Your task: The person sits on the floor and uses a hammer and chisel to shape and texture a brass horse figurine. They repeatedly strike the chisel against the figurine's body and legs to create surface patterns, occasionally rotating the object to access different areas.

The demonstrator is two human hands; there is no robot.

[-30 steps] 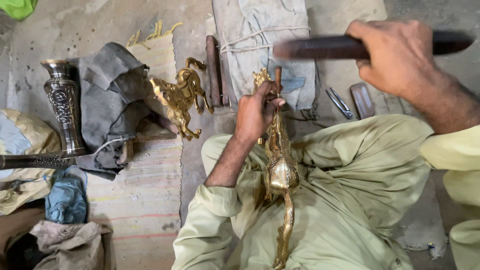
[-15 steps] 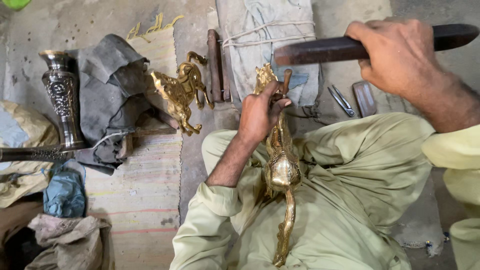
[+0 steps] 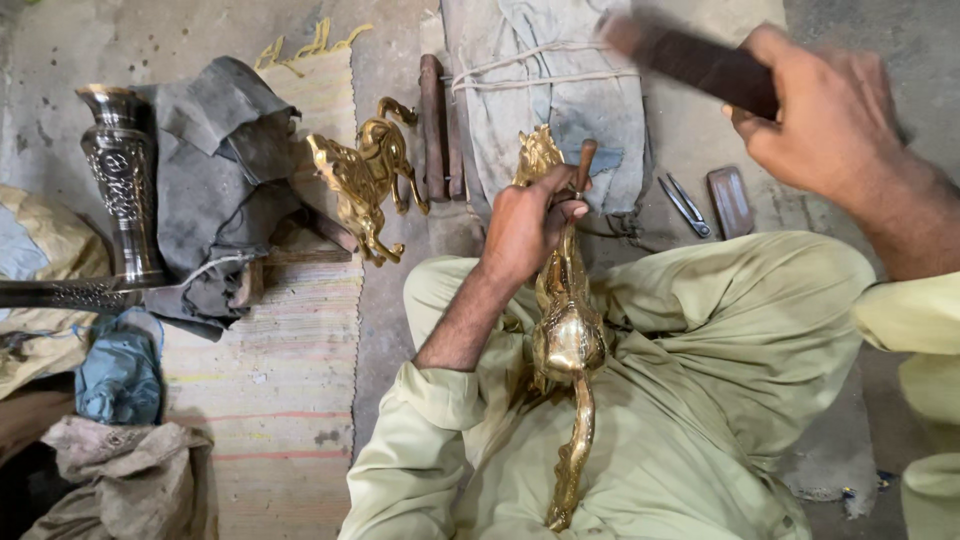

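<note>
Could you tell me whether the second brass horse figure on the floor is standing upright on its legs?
No, the second brass horse figure lies on its side on the floor, left of the left hand.

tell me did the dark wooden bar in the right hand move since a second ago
Yes. The dark wooden bar in the right hand has swung from level to slanted, its far end now over the tied cloth bundle, and it is motion-blurred.
</note>
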